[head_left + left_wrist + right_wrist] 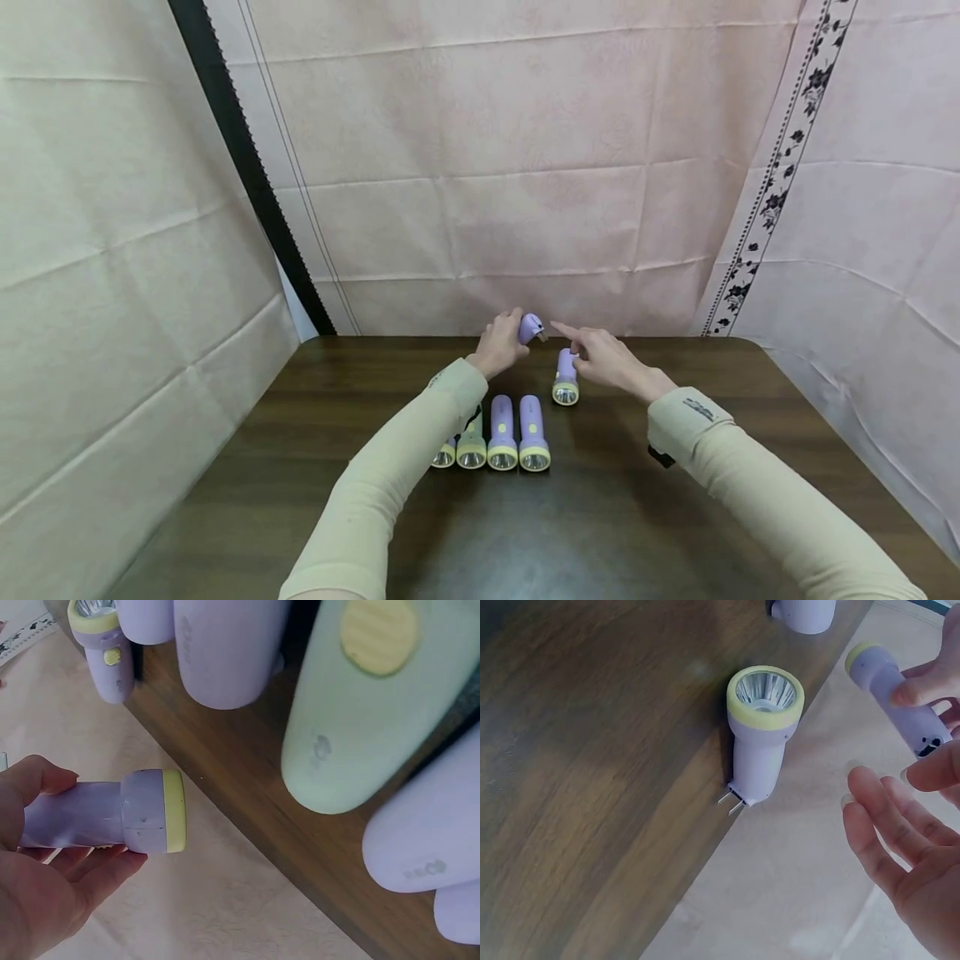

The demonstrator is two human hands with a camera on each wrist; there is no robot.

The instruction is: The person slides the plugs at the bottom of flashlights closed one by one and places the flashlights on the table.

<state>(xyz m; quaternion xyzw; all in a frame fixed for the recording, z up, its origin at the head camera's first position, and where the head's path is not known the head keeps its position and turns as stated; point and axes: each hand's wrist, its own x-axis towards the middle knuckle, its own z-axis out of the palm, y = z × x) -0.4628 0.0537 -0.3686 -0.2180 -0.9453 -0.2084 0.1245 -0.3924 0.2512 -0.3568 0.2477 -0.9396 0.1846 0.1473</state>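
Observation:
My left hand [497, 344] grips a purple flashlight [90, 814] by its body, thumb on one side and fingers under the other. Its yellow-rimmed head points away from the palm in the left wrist view. At the tail end of this flashlight [896, 697] a dark plug recess shows in the right wrist view. Close to that tail end, my right hand [606, 357] is held with its index finger stretched out and nothing in its grasp. Below the right hand another purple flashlight [757, 757] lies on the table, two metal prongs standing out from its tail.
A row of several flashlights lies on the brown wooden table [300, 500]: purple ones [532, 425] and a green one [472, 446], lenses toward me. My left forearm partly covers the row. A pale cloth [525, 208] hangs behind the table's far edge.

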